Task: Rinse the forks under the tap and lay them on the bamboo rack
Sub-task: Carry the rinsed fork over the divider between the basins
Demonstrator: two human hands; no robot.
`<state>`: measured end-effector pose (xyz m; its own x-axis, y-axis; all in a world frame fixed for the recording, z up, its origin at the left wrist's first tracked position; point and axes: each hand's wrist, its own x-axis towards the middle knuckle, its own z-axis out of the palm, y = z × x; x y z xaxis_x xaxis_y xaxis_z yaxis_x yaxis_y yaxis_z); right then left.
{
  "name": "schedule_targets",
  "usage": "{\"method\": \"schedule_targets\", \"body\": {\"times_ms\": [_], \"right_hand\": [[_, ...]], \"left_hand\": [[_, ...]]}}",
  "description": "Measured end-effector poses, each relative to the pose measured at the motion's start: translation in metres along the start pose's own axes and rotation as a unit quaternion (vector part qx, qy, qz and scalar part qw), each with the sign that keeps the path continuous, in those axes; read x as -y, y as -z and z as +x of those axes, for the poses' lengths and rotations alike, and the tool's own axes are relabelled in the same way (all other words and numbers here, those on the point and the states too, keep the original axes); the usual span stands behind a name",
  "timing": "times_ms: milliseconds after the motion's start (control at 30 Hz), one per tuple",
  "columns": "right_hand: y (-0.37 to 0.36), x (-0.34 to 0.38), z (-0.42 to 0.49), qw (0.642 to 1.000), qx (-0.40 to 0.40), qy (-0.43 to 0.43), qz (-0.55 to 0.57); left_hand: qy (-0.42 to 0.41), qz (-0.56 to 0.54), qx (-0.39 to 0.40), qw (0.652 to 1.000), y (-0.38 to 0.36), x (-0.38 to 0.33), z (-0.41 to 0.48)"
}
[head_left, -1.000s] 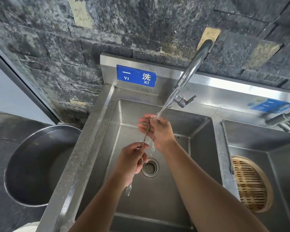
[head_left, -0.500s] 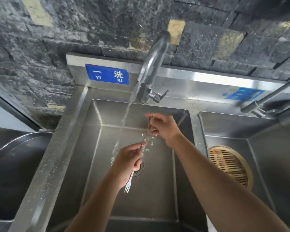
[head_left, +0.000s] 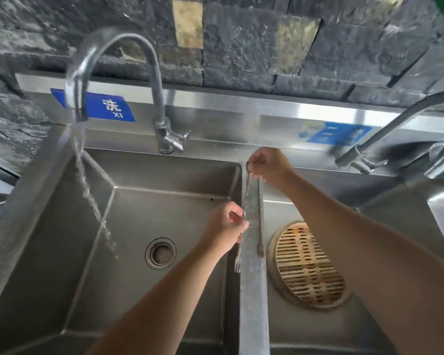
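Over on the left the tap (head_left: 118, 73) is running, its stream (head_left: 87, 185) falling into the left basin (head_left: 62, 252) well clear of both hands, with the drain strainer (head_left: 161, 253) sitting near the middle of the floor.

Next across, the person's left hand (head_left: 226, 226) is pinched narrow round the lower stretch of a fork (head_left: 244, 216), right at the steel divider (head_left: 253, 290) between the two basins. The tines poke out below that hand, pointing down, just on the left-basin side of the divider. The right hand (head_left: 267, 166) has a narrow fingertip grip on the top of the handle, so the fork hangs nearly upright between the two hands. There might be a second thin utensil hanging along the right edge of the divider, but the blur makes it hard to call.

Handling-wise it looks like a thin metal fork: light, stiff, not fragile, but wet and so pretty slippery. A pinch on the flat of the handle seems the safest hold, away from the tines.

Further right, the round bamboo rack (head_left: 309, 265) lies in the right basin, close beside the fork and with nothing on it yet. A second tap (head_left: 400, 129) arcs in at the far right.
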<state>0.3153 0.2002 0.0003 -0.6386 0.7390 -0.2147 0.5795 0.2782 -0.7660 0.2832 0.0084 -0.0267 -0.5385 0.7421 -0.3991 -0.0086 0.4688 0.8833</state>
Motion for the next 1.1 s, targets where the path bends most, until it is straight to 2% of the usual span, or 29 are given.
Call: {"method": "schedule_targets", "body": {"times_ms": [100,233,433,700,1100], "right_hand": [[0.009,-0.013,0.024,0.997,0.009,0.033,-0.074],[0.008,-0.035,0.056,0.985,0.054,0.086,-0.143],[-0.014,-0.061,0.085,0.970,0.087,0.093,-0.208],[-0.024,-0.080,0.095,0.972,0.050,0.117,-0.199],[-0.027,-0.083,0.098,0.972,0.032,0.135,-0.188]], "left_hand": [[0.005,0.040,-0.008,0.999,-0.022,-0.001,0.022],[-0.001,0.125,-0.066,0.990,-0.040,0.009,0.043],[-0.023,0.246,-0.083,0.966,-0.048,0.019,0.055],[-0.062,0.322,-0.093,0.940,-0.059,0.024,0.060],[-0.060,0.326,-0.117,0.936,-0.061,0.032,0.064]]}}
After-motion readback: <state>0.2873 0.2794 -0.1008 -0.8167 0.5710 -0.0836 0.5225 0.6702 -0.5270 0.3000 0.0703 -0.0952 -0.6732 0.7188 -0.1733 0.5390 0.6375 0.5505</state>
